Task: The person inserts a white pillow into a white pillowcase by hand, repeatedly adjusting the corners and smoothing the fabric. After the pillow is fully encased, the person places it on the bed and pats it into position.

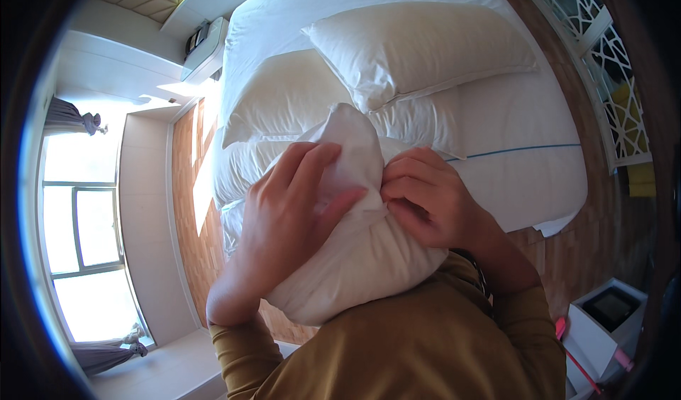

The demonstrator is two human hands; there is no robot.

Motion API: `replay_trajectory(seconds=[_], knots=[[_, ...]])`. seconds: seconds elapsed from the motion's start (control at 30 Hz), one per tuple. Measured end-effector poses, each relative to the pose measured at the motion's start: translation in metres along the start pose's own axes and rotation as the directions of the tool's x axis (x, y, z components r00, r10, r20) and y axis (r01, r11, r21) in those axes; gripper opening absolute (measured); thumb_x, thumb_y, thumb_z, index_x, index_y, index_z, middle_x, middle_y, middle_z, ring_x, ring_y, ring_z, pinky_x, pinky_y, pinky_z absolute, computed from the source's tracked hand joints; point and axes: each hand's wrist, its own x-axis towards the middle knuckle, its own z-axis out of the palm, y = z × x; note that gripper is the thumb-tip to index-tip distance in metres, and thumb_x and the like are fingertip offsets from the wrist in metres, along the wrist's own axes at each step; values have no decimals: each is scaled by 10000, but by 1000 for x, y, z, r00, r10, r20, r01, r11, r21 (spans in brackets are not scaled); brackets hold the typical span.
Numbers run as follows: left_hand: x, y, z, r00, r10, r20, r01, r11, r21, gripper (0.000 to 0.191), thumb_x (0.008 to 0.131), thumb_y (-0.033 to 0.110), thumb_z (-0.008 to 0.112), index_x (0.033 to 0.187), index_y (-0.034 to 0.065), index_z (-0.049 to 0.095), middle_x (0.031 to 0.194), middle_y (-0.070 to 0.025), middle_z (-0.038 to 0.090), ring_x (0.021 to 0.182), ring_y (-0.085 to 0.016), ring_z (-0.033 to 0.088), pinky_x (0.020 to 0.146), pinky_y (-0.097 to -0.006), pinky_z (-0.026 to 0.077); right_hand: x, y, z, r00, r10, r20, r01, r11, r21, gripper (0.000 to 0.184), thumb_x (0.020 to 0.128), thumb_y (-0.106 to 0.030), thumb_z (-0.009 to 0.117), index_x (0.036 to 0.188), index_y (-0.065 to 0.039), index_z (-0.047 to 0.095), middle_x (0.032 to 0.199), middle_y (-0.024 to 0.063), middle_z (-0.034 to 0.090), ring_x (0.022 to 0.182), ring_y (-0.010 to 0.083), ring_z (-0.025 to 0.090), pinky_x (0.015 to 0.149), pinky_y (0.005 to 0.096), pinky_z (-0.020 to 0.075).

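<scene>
A white pillow (362,272) rests against my body, tilted, with its loose fabric end (354,134) bunched upward. My left hand (287,203) grips this end from the left, thumb on the near face and fingers bent over the cloth. On the right, my right hand (425,197) pinches the edge of the fabric with curled fingers. A small fold or tag shows between the two hands. Part of the cloth is hidden behind my left hand.
Ahead is a bed with a white sheet (516,118). On it lie a large white pillow (425,48) and other white pillows (292,91). A window (85,229) is at left, a lattice screen (612,59) at right. A white box (596,336) stands lower right.
</scene>
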Motion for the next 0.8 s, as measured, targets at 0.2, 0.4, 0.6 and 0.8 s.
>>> replay_trajectory(seconds=[0.2, 0.4, 0.6, 0.8], knots=[[25, -20, 7, 984, 14, 179, 3, 996, -93, 332, 769, 232, 765, 975, 9, 632, 908, -163, 662, 796, -363, 655, 680, -440, 531, -6, 6, 3, 992, 121, 25, -123, 987, 106, 156, 769, 25, 684, 908, -30, 640, 897, 123, 630, 770, 316, 618, 670, 382, 501], [14, -11, 16, 994, -10, -112, -16, 973, -230, 270, 753, 73, 718, 996, -14, 641, 863, -129, 660, 776, -250, 684, 702, -345, 546, -3, 4, 1, 960, 258, -109, -234, 953, 190, 197, 784, 59, 689, 958, -27, 653, 892, 129, 641, 760, 296, 629, 665, 354, 515], [28, -20, -9, 926, -378, 18, 244, 562, -790, 260, 844, 6, 708, 1096, -30, 652, 994, -56, 697, 923, -101, 648, 848, -242, 507, 2, 4, 0, 967, 161, -199, -143, 985, 100, 207, 775, 79, 701, 964, 7, 658, 992, 137, 663, 881, 251, 654, 752, 323, 546], [27, -22, 1, 922, -380, 71, 277, 524, -805, 262, 836, 45, 735, 1075, -25, 653, 988, -47, 701, 936, -92, 644, 845, -254, 511, 17, -2, 2, 992, -109, -60, 107, 993, -45, 251, 652, -10, 787, 895, -38, 730, 912, 67, 660, 813, 250, 614, 719, 351, 513]])
